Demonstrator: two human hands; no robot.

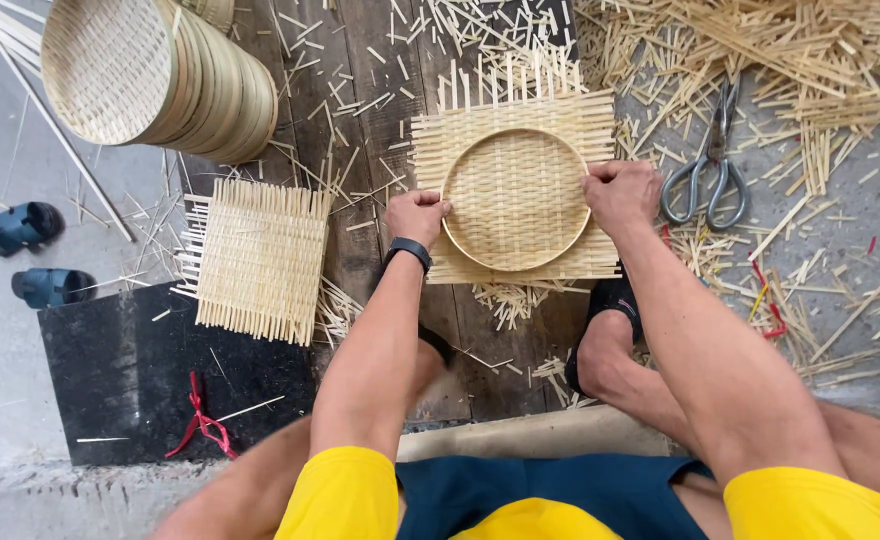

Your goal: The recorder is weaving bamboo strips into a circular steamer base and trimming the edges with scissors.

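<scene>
Bamboo hoop (516, 199) centred on the woven mat (460, 135); our left hand (416, 215) and right hand (620, 192), closed, grip its rim. Uneven pressure could shift the hoop off-centre. Scissors (710, 170) lie right of the mat.

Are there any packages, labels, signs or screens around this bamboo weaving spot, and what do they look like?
No packages, labels or signs in view.
Wrist device: a black band on the left arm, just behind the left hand at the round woven tray; whether it has a screen cannot be told.
</scene>
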